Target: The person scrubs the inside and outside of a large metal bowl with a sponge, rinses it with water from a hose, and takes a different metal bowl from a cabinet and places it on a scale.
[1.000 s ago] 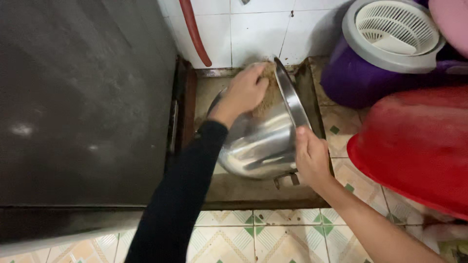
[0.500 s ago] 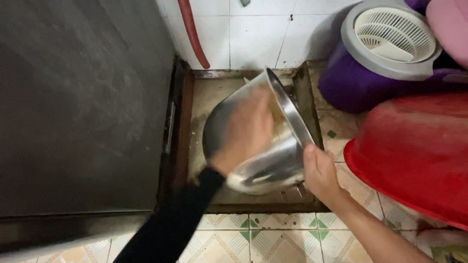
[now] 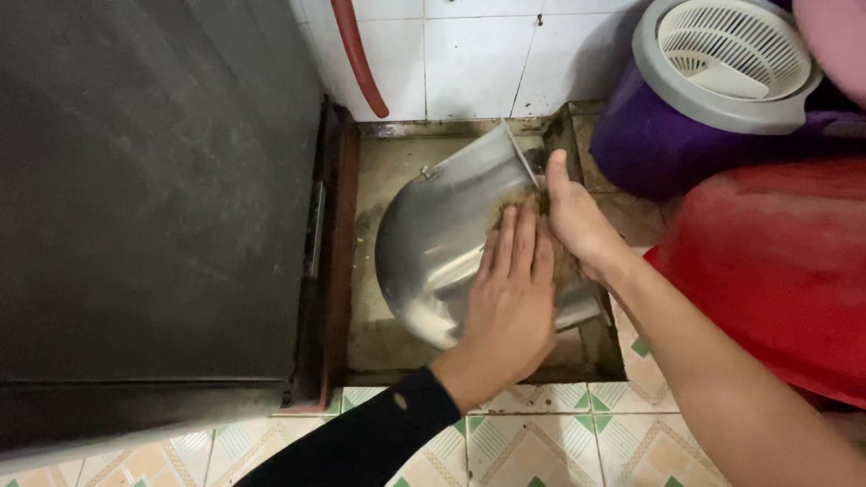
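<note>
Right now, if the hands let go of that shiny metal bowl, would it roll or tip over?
Probably yes: the steel bowl is tilted on its round side, steadied by the left hand and right hand. It looks stiff and likely slippery, being smooth and shiny.

There is one view only, from a camera worn on the person's head, so no second view shares any part of the scene. It looks steeply down at the floor, almost straight from above, and sits close: both forearms enter from the bottom edge, the left hand (image 3: 514, 302) coming in from 6 o'clock, the right hand (image 3: 577, 221) from 5 o'clock. They meet at the frame's centre on the steel bowl (image 3: 442, 243). The tiled wall (image 3: 469, 45) lies at 12 o'clock, the dark cabinet (image 3: 153, 198) fills 9 o'clock, the red tub (image 3: 776, 261) is cut off at 3 o'clock, and the purple bucket (image 3: 649, 149) sits at 2 o'clock
</note>
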